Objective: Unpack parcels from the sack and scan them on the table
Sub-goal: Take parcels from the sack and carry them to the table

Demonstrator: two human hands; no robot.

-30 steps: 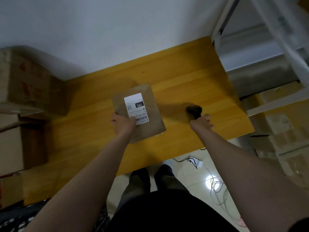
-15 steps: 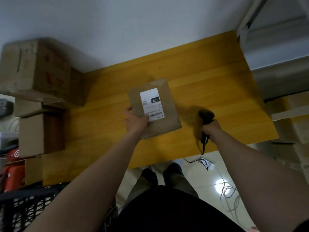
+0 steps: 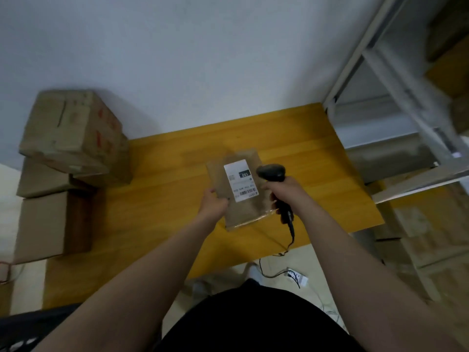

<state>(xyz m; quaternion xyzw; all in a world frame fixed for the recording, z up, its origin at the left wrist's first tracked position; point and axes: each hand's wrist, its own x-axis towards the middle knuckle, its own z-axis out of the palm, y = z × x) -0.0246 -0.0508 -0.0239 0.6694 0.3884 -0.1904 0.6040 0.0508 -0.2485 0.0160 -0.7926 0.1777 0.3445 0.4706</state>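
So the brown cardboard parcel [image 3: 245, 212] is sitting roughly mid table [image 3: 165, 199], a bit closer to the right edge than the left, w/ its white label [image 3: 241, 180] facing up & the barcode end pointing toward the near edge. Left hand [image 3: 214, 205] is holding the parcel by its left side, down by the near-left corner, fingers clamped on the cardboard right next to the label. Tbh I can't tell if the parcel is lying flat on the wood or getting tipped up a little. Right hand [image 3: 284, 190] is gripping the black scanner [image 3: 271, 172] by the handle, fingers wrapped tight around it, & the scanner head is hanging over the label's far right corner w/ its front pointing left across the parcel. Its cable [image 3: 291, 232] is dangling off the bottom of the handle, crossing the table's near edge & heading down toward a white power strip [image 3: 297, 276] lying on the floor [image 3: 279, 264]. Bg stuff: cardboard boxes [image 3: 71, 133] are piling up by the table's far left corner & along the left edge, top one sitting crooked; can't tell if they're on the table or just beside it. Grey metal shelving [image 3: 396, 97] is standing just past the right edge, pretty blurry.
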